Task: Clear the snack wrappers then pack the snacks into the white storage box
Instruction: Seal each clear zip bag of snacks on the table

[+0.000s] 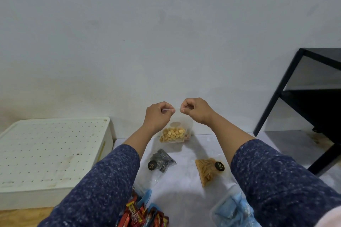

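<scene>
A clear zip bag of pale yellow snacks (pixel 172 134) hangs above the white table (pixel 184 199), held up by its top edge. My left hand (pixel 158 114) pinches the top left corner and my right hand (pixel 195 109) pinches the top right corner. On the table below lie a dark patterned packet (pixel 162 160) with a black sticker and a triangular bag of brown stick snacks (pixel 208 170). The white storage box (pixel 51 153) with a perforated lid stands to the left, its lid on.
Red snack bars in a blue-trimmed bag (pixel 142 214) lie at the near edge. A clear container holding blue packets (pixel 232 210) sits near my right sleeve. A black metal shelf (pixel 304 94) stands at the right against the grey wall.
</scene>
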The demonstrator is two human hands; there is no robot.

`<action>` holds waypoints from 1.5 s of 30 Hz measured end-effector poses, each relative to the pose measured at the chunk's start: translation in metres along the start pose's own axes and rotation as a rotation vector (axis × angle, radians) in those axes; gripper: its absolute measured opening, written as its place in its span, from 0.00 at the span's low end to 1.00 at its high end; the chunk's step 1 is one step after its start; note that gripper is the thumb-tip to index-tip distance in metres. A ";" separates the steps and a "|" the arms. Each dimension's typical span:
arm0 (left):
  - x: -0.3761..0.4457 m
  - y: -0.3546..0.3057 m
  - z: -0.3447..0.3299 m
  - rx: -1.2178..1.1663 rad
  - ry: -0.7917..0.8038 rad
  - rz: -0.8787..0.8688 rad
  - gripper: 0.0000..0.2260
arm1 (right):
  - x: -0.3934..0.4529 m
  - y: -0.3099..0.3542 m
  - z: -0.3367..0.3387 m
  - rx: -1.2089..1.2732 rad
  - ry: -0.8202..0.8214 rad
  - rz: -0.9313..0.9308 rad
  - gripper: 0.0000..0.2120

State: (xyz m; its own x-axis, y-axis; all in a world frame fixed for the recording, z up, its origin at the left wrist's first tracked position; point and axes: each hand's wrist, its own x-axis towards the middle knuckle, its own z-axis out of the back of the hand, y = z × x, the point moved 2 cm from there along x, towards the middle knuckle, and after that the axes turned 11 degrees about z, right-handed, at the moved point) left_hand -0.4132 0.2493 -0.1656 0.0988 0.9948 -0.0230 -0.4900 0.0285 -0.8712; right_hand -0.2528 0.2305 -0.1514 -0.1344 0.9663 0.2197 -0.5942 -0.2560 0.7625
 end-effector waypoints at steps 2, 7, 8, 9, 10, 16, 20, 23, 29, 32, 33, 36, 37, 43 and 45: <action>-0.001 -0.002 -0.001 -0.015 -0.005 -0.004 0.04 | 0.002 0.001 0.000 -0.039 -0.016 -0.002 0.06; 0.002 -0.002 0.001 -0.014 -0.010 -0.015 0.03 | 0.005 0.004 0.002 -0.057 0.002 0.017 0.04; 0.002 -0.001 0.001 -0.008 0.004 -0.010 0.04 | 0.005 0.005 0.001 -0.070 0.015 0.028 0.04; 0.002 -0.001 0.000 -0.005 0.015 -0.010 0.04 | 0.006 0.006 0.000 -0.080 0.017 0.037 0.04; 0.002 -0.001 -0.002 -0.003 0.019 -0.014 0.04 | 0.006 0.007 -0.001 -0.085 0.011 0.041 0.04; 0.006 -0.002 0.002 -0.088 -0.009 0.018 0.03 | 0.010 0.009 -0.006 -0.041 -0.037 0.033 0.03; 0.005 0.001 0.000 -0.162 -0.043 0.025 0.02 | 0.012 0.011 -0.006 -0.046 -0.076 0.037 0.02; 0.002 0.002 -0.001 -0.230 -0.090 0.019 0.03 | 0.010 0.010 -0.006 0.025 -0.122 0.021 0.05; 0.004 0.000 0.001 -0.293 -0.084 0.016 0.02 | 0.010 0.011 -0.006 0.020 -0.140 0.020 0.06; 0.004 0.000 0.001 -0.280 -0.093 0.004 0.02 | 0.009 0.011 -0.004 0.034 -0.142 0.006 0.05; 0.004 0.000 0.000 -0.277 -0.092 0.003 0.03 | 0.009 0.010 -0.003 0.044 -0.138 0.000 0.05; 0.005 0.001 -0.003 -0.268 -0.092 -0.006 0.03 | 0.007 0.008 -0.002 0.047 -0.124 -0.021 0.05; 0.005 0.002 -0.004 -0.267 -0.095 -0.007 0.03 | 0.007 0.007 -0.001 0.052 -0.124 -0.028 0.05; 0.012 0.003 -0.016 -0.299 -0.145 0.066 0.05 | -0.002 -0.002 0.002 0.087 -0.044 0.027 0.16; 0.015 0.002 -0.024 -0.332 -0.157 0.120 0.05 | -0.007 -0.009 0.002 0.073 0.039 0.017 0.19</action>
State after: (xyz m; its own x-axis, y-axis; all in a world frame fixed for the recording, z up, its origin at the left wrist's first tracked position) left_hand -0.3920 0.2618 -0.1800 -0.0891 0.9927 -0.0814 -0.1800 -0.0964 -0.9789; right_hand -0.2452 0.2256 -0.1586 -0.1758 0.9617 0.2103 -0.5321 -0.2726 0.8016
